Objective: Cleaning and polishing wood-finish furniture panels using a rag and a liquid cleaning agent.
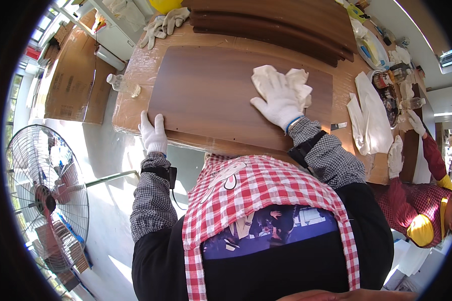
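The brown board (206,95) lies flat on the surface (128,108) before us. Our right hand (277,98) spreads flat over a white cloth (299,83) toward the right; our left hand (153,133), fingers parted, rests empty at the near left corner.

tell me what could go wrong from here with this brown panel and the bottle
The brown panel lies close to the near edge of the wrapped table, so a hard push from the right hand on the white cloth might shift it, even with the left hand at its near left corner. The clear bottle sits near the table's left edge and could be knocked off if the left hand swings out.
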The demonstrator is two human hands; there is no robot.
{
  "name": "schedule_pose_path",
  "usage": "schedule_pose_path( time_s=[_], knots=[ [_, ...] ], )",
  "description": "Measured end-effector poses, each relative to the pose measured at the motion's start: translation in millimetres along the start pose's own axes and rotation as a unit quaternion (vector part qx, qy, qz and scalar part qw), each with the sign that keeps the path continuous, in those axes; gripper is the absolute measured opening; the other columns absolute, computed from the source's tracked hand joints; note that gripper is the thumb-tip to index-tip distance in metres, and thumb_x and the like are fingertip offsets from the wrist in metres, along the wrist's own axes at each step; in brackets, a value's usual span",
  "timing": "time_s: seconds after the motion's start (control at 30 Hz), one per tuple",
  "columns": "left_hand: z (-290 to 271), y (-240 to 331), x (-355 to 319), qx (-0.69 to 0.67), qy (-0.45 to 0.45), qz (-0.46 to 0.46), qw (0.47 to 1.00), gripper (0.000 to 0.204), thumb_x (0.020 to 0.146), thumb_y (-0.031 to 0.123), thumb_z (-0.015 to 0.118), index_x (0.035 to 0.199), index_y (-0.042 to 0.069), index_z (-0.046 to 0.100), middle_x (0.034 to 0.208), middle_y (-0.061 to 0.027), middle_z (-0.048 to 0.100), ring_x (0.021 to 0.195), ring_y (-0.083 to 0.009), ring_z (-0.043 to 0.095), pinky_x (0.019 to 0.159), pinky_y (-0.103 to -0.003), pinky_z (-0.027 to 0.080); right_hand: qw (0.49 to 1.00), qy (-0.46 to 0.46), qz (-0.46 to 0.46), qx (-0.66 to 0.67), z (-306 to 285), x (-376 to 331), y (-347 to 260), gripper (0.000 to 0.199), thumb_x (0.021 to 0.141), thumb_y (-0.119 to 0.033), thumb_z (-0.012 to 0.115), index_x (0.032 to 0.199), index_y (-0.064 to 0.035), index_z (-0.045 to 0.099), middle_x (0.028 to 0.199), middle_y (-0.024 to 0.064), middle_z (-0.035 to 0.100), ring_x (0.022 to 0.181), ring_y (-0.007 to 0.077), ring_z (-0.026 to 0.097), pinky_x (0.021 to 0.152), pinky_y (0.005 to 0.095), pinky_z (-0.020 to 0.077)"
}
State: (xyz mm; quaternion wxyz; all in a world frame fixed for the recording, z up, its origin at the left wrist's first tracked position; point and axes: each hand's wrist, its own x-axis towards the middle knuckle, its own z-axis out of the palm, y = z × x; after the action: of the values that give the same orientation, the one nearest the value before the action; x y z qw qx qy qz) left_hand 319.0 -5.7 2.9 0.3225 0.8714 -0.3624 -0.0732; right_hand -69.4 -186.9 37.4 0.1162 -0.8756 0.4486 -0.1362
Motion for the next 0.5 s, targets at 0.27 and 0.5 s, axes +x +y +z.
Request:
schedule_pose_path(
  time_s=[0.27, 0.5],
  knots=[
    [-18, -35, 12, -0.049, -0.088, 0.052, 0.994, 0.078, 0.1, 0.045, 0.07, 0.165, 0.008, 0.046, 0.165, -0.0304, 0.048, 0.161, -0.0541, 0.028, 0.132, -0.056, 0.027, 0.919, -0.096, -0.357, 0.14, 53, 55, -156, 0.062, 0.098, -0.033, 0.069, 0.158, -0.022, 0.056, 0.163, 0.0073, 0.052, 0.147, 0.0316, 0.05, 0.129, 0.0514, 0.0347],
    [-34, -61, 47, -0.029, -0.088, 0.264, 0.96, 0.074, 0.089, 0.042, 0.079, 0.146, -0.003, 0.063, 0.143, -0.0279, 0.067, 0.142, -0.0474, 0.056, 0.135, -0.057, 0.024, 0.977, 0.092, 0.045, -0.188, 4, 47, 53, 0.057, 0.108, -0.031, 0.053, 0.163, -0.0162, 0.048, 0.171, 0.0084, 0.046, 0.149, 0.0346, 0.051, 0.129, 0.0586, 0.0284]
  ],
)
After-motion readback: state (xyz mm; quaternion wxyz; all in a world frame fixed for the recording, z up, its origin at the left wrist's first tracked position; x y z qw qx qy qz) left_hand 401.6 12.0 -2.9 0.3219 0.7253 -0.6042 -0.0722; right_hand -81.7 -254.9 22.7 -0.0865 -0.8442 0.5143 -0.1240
